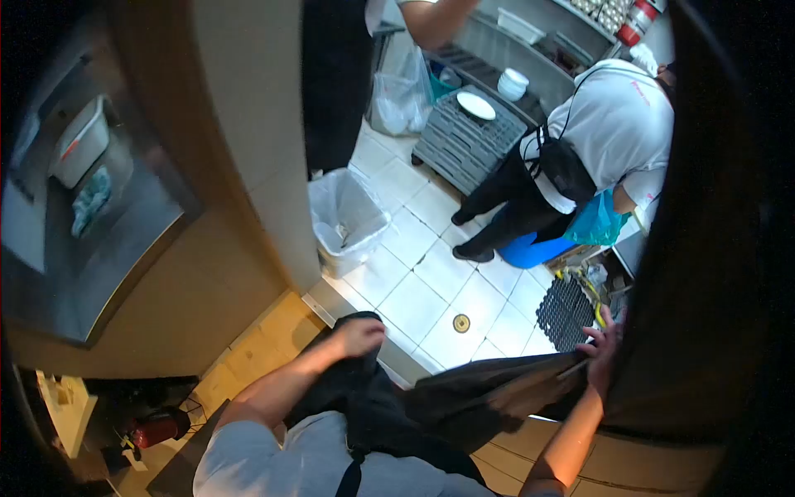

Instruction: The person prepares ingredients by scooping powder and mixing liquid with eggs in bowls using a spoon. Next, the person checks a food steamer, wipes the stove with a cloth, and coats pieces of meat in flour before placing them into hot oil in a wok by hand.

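Nearest, at the lower edge, is the wearer's grey shirt (310, 451), with a black cloth (381, 410) lying against its front and stretching outward between the two hands. The left hand (361, 337) is curled closed on a bunched part of this cloth, held out in front of the body. The right hand (604, 348), well apart from it, is at the cloth's far end with the fingers partly spread; whether it grips or only touches cannot be told. A dark hanging sheet (704, 348) rises just beside it. To the left, low down, a red fire extinguisher (157, 431) stands near the wood-coloured floor (248, 335), and above, a metal surface (137, 261) bears a white tub (85, 142) and a crumpled green cloth (91, 201). Beyond the hands is a white tiled floor (422, 257) with a round drain (461, 324), a black perforated mat (563, 313) and a bin (352, 248) lined with clear plastic. Behind the bin stands a person in dark clothing (335, 91). Further right, a person in a white shirt (621, 124) bends over a turquoise plastic bag (596, 222). Farther still, grey crates (464, 149) carry a white plate (476, 105), near stacked white bowls (513, 84) and metal shelving (484, 51).
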`<state>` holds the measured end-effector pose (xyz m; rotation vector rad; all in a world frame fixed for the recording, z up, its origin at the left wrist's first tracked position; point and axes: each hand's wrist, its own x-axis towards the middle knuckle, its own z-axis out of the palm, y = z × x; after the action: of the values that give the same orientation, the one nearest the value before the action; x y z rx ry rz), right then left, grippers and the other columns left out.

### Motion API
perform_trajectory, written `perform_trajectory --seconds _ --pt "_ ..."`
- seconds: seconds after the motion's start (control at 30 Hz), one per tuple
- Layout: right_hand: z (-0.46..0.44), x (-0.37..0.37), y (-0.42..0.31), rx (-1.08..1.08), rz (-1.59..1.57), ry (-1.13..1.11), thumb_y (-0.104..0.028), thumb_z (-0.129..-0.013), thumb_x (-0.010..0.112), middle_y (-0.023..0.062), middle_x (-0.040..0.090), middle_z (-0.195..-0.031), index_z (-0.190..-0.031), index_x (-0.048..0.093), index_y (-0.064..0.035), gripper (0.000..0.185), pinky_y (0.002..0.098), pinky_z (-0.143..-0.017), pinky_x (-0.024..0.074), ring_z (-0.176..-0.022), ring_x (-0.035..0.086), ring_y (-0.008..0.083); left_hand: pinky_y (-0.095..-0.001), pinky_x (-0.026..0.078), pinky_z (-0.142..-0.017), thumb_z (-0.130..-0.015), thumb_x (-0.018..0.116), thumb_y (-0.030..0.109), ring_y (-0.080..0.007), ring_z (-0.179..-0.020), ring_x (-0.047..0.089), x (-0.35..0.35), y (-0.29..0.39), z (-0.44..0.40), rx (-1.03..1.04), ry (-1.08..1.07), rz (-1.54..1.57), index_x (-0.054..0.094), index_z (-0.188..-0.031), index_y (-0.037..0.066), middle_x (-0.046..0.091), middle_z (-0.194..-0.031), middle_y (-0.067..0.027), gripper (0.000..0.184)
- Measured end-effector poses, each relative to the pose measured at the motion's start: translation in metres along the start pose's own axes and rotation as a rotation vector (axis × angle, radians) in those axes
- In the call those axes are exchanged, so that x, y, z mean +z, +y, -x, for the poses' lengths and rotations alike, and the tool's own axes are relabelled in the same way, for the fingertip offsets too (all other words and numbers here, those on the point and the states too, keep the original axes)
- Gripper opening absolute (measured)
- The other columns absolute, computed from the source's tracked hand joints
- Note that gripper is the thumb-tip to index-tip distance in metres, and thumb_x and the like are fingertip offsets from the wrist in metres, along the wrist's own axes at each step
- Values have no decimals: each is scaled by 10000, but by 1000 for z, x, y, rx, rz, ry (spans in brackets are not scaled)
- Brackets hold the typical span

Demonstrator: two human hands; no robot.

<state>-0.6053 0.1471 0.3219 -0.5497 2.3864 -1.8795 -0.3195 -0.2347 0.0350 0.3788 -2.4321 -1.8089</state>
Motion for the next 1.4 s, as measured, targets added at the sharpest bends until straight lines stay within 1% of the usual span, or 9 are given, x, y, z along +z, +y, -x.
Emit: perform_trajectory --seconds 0.23,0.3,0.33,0.4,0.6,0.83,1.13,1.23,1.4 --pt "-13 -107 -17 -94 322 523 -347 -1062 367 108 409 -1511 -1578 98 -196 601 339 -891 495 -1119 559 218 -370 534 -708 -920 605 138 -283 -813 686 -100 -161 -1 -547 427 -291 696 -1031 26 706 -905 -184 182" --pt "0 -136 -13 -30 445 634 -322 -1070 349 114 419 -1497 -1564 165 -143 557 368 -971 449 -1160 543 229 -403 531 -688 -926 572 188 -311 -817 691 -109 -245 11 -874 -91 -422 714 -1032 63 703 -922 -200 216" --pt "13 -152 -6 -27 607 661 -306 -1072 343 118 437 -1477 -1536 239 -108 515 373 -988 436 -1170 538 231 -341 431 -487 -970 498 314 -200 -550 577 -128 -261 22 -1105 -265 -146 624 -841 10 631 -716 -86 353" --pt "41 -159 -5 91 952 755 -259 -1076 329 128 519 -1378 -1407 460 -20 429 352 -1012 419 -1177 544 235 -432 532 -644 -931 532 355 -288 -723 679 -133 -197 -33 -1435 -766 -186 684 -1166 143 725 -847 -111 351" --pt "111 -136 -13 423 1108 835 -141 -1049 378 204 619 -1165 -1197 587 51 320 381 -972 452 -1107 589 328 -329 490 -476 -897 632 231 -202 -564 615 -174 -126 -238 -882 -47 -35 632 -975 1 653 -739 -107 244" --pt "109 -129 -6 590 1364 861 -104 -1007 437 155 671 -1050 -1142 632 19 267 387 -996 412 -1028 616 318 -310 493 -488 -883 639 199 -172 -567 616 -84 -27 -459 -584 -191 -378 650 -900 -22 659 -714 -96 223" --pt "65 -180 147 884 1386 585 -136 -966 457 162 679 -993 -1072 627 -32 226 541 -1017 373 -961 633 335 -312 537 -622 -899 665 232 -163 -665 654 117 85 -544 -415 -553 -407 665 -980 21 697 -813 -95 226" --pt "41 -181 158 999 1114 47 -250 -982 417 200 676 -772 -943 593 -72 254 562 -710 493 -719 652 427 -319 535 -620 -906 651 236 -169 -666 655 155 98 -555 -379 -572 -353 664 -973 13 699 -804 -95 232" --pt "50 -160 211 1194 602 230 -184 -877 517 280 647 -900 -1009 578 -43 203 564 -735 486 -847 624 474 -344 498 -554 -918 574 208 -178 -588 635 186 74 -596 -345 -926 -565 664 -797 34 660 -656 -96 230"
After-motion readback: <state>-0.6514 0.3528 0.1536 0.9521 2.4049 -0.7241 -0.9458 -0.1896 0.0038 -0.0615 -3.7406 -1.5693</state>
